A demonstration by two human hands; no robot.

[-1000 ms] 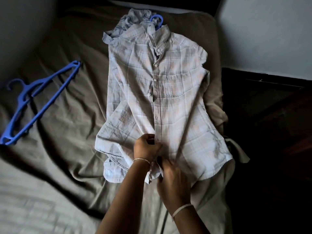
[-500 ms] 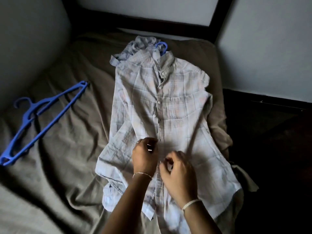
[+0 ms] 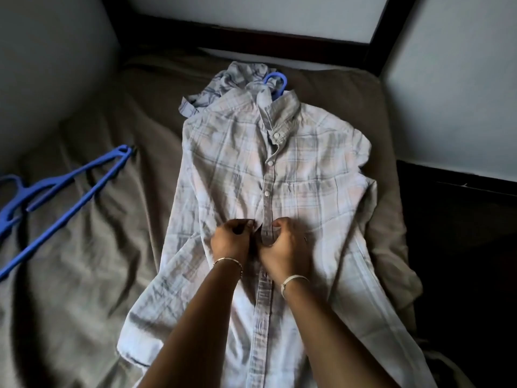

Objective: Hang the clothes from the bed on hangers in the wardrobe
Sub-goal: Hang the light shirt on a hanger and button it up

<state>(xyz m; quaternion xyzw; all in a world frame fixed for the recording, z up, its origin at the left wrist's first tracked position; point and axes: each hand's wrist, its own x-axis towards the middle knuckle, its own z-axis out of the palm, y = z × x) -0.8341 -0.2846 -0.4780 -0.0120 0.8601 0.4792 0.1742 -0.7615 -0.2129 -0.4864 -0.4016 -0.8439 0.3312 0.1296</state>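
Observation:
A pale plaid shirt (image 3: 313, 175) lies front-up on the bed, mounted on a blue hanger whose hook (image 3: 277, 81) pokes out above the collar. My left hand (image 3: 232, 240) pinches the shirt's left front edge at mid-chest. My right hand (image 3: 285, 245) pinches the button placket right beside it, fingers curled round the fabric. The top buttons are fastened; below my hands the placket runs down between my forearms. A second garment (image 3: 223, 85), grey-blue and crumpled, shows behind the shirt's left shoulder.
A spare blue hanger (image 3: 61, 191) lies on the brown bedsheet (image 3: 112, 247) at the left. Grey walls flank the bed on the left and the right. A dark bed frame (image 3: 251, 35) runs along the head end. The floor at the right is dark.
Both hands have moved up the placket from the hem area to mid-chest. The view has come closer to the shirt and tilted up.

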